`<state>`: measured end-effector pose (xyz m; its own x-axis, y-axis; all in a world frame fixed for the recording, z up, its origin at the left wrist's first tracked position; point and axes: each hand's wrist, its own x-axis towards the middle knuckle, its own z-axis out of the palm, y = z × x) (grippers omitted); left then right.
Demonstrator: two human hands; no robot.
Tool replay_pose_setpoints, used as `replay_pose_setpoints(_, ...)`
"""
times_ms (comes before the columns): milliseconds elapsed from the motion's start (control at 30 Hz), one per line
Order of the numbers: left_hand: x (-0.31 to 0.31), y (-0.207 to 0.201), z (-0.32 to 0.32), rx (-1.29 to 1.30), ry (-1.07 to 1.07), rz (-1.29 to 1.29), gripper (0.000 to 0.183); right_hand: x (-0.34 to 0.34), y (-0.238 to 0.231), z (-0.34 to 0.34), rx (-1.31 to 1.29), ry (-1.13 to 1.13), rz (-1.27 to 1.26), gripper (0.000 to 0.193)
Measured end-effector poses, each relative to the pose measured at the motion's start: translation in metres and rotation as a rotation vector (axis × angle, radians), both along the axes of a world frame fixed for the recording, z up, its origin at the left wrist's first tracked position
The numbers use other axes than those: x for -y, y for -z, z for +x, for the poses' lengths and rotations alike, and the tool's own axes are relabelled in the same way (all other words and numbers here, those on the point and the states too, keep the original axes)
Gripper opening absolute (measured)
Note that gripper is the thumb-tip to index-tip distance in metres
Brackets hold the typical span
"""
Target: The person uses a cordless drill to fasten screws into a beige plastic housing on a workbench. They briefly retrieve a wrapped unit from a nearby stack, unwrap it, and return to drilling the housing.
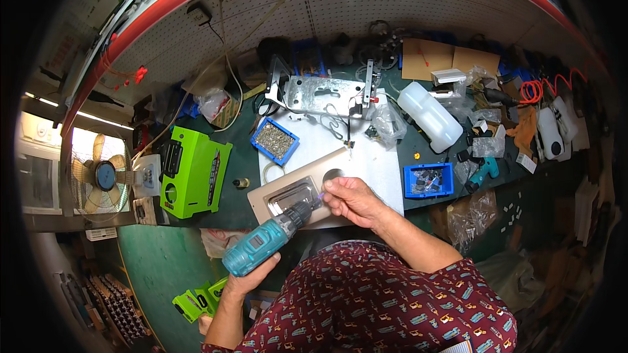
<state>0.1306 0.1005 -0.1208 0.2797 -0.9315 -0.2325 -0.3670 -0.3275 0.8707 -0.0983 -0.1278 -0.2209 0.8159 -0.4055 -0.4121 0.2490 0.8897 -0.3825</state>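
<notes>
My left hand [254, 278] is wrapped round the handle of a teal cordless drill [258, 247], whose black chuck points up and to the right. At the drill's tip, my right hand [356, 202] pinches something small and purplish, too small to name. Under both lies a beige panel [267, 194] with a recessed rectangular window and a round hole. The panel rests at the bench's front edge, partly on a white sheet [379, 186]. Behind it sits a blue bin [269, 156] full of small screws.
A bright green housing [196, 173] stands at the left, near a fan [103, 175]. At the back are a metal frame [320, 95] with cables and a white plastic tank [428, 116]. To the right lie a blue parts bin [428, 192] and another teal drill [483, 174].
</notes>
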Motion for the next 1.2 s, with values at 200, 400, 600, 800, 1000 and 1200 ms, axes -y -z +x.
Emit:
replay_pose_setpoints(200, -0.001, 0.0, 0.011, -0.027, 0.016, -0.039, 0.02, 0.008, -0.007, -0.005, 0.022, -0.076, -0.046, 0.021)
replay_pose_setpoints(400, 0.009, -0.009, 0.023, -0.041, -0.008, 0.043, 0.025, 0.024, -0.01, 0.017, -0.246, -0.203, -0.457, 0.019)
replay_pose_setpoints(600, 0.026, -0.018, 0.039, -0.004, 0.02, 0.1, 0.027, 0.028, -0.005, 0.04, -0.296, -0.249, -0.598, 0.019)
replay_pose_setpoints(800, 0.028, -0.015, 0.04, -0.158, -0.129, 0.167, 0.028, 0.029, 0.0, 0.037, -0.173, -0.143, -0.304, 0.02)
replay_pose_setpoints(1000, 0.028, -0.015, 0.039, -0.167, -0.132, 0.165, 0.029, 0.029, 0.005, 0.035, -0.089, -0.106, -0.251, 0.019)
replay_pose_setpoints(1200, 0.027, -0.018, 0.04, -0.193, -0.139, 0.174, 0.031, 0.036, 0.007, 0.033, -0.105, -0.157, -0.305, 0.019)
